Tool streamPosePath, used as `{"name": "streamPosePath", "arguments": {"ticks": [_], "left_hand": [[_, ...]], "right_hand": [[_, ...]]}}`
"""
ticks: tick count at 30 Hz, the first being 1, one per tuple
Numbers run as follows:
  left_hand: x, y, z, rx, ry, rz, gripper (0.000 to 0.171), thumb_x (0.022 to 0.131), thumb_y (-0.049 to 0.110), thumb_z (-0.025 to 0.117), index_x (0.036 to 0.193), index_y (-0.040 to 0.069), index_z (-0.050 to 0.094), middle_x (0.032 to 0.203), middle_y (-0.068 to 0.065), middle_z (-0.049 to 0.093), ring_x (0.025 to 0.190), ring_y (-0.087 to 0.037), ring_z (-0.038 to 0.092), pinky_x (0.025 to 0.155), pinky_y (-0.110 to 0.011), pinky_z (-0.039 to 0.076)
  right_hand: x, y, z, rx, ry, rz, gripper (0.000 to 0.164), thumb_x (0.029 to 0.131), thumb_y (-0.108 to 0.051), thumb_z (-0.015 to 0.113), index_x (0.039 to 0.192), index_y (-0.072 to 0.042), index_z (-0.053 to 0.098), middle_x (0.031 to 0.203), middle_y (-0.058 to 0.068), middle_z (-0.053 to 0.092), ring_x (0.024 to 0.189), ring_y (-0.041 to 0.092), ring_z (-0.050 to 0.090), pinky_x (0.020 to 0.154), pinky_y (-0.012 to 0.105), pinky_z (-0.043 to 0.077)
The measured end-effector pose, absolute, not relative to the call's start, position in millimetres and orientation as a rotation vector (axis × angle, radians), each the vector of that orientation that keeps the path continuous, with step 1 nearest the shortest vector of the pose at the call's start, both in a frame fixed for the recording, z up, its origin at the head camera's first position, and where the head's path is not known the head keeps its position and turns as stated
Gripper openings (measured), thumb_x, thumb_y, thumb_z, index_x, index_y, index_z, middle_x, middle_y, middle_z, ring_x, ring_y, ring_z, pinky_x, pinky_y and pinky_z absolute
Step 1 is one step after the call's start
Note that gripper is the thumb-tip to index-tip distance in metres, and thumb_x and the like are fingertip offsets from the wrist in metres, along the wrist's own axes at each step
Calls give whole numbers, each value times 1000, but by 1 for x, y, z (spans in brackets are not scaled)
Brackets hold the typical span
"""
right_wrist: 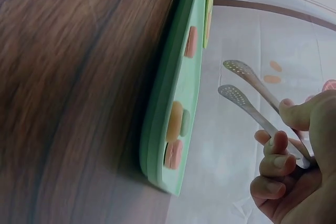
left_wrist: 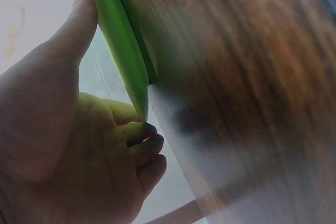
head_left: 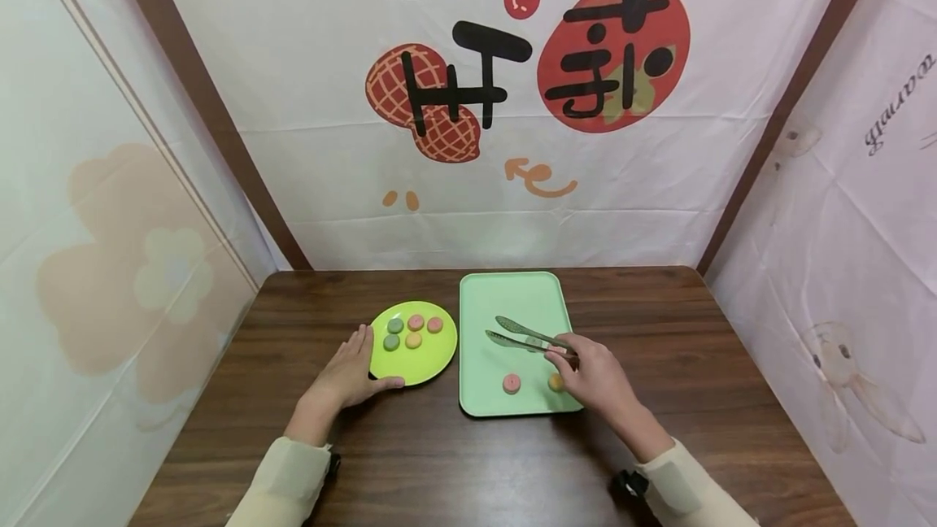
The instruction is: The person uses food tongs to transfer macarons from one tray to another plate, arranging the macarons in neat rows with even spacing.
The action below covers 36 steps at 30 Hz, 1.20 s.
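My right hand [head_left: 596,372] grips metal tongs [right_wrist: 255,111] near their joined end. The perforated tips stand apart with nothing between them, above a pale green tray [head_left: 483,291]. On the tray lie a pink macaron [head_left: 512,383], a yellow macaron [right_wrist: 175,121], partly behind the hand in the head view, a green macaron [right_wrist: 185,123] and another pink macaron [right_wrist: 174,154]. With thumb and fingers spread, my left hand [head_left: 347,372] touches the rim of a lime green plate [head_left: 420,368] at its left and front. Pink, green and yellow macarons [head_left: 413,340] sit on the plate.
Plate and tray stand side by side on a dark wooden table [head_left: 439,462], the tray to the right. A white printed cloth [head_left: 329,185] hangs behind the table's far edge. Further cloth walls [head_left: 110,307] flank both sides.
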State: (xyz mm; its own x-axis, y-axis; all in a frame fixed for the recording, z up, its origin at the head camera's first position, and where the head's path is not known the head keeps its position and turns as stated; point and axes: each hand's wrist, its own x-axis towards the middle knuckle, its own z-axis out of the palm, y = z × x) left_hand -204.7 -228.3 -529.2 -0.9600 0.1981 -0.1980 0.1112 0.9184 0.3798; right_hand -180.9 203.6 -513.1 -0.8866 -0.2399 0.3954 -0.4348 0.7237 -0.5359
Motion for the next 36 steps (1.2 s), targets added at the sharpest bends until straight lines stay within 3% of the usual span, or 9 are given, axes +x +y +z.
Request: {"name": "streamPosePath", "arguments": {"ticks": [10,16,26,36], "left_hand": [[-204,-229,-532,227,2838,540,131,92,69,74,165,-17,7,173,-37,7,163,-49,11,133,-59,14],[-208,-230,-532,244,2854,542,131,91,70,74,165,-16,8,173,-37,8,162,-50,12,133,-59,15],[-209,-231,-532,238,2841,529,131,92,71,72,165,-16,7,173,-37,7,163,-49,11,133,-59,15],[-207,-229,-530,236,2837,519,131,92,70,73,165,-17,7,173,-38,7,162,-50,11,133,-59,15]], "right_hand": [[-178,223,-515,644,-2595,959,21,98,-18,82,115,-6,78,95,-2,76,71,2,63,61,26,56],[-175,235,-515,694,-2607,991,25,98,-16,82,119,-4,77,103,5,79,80,8,73,66,28,62],[-174,248,-520,778,-2600,993,28,98,-14,82,120,2,76,94,1,78,77,1,69,66,28,61],[-170,256,-521,848,-2584,1017,28,97,-10,82,119,4,75,96,4,78,78,4,73,66,27,63]]}}
